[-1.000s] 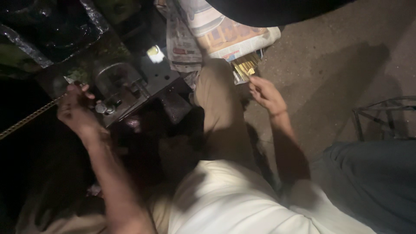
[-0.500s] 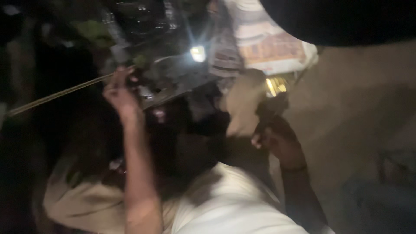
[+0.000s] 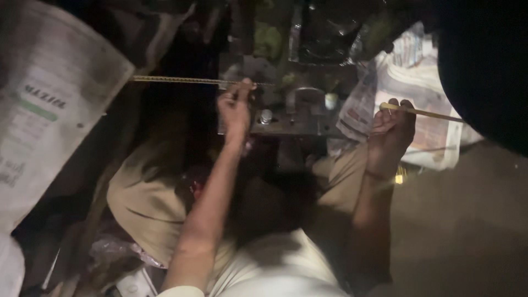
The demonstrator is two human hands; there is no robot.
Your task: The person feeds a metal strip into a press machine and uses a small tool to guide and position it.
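Counting two thin brass-coloured rods: one threaded rod lies level, running left from the left hand, whose fingers pinch its end against the dark metal machine. The second rod is gripped in the right hand, fingers curled around it, above one spread newspaper. Another newspaper sheet crowds the left edge; bare floor lies open at right.

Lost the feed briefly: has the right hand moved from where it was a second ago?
Yes. The right hand has lifted off the small yellow pack by the knee onto the newspaper, now gripping a thin yellow rod.
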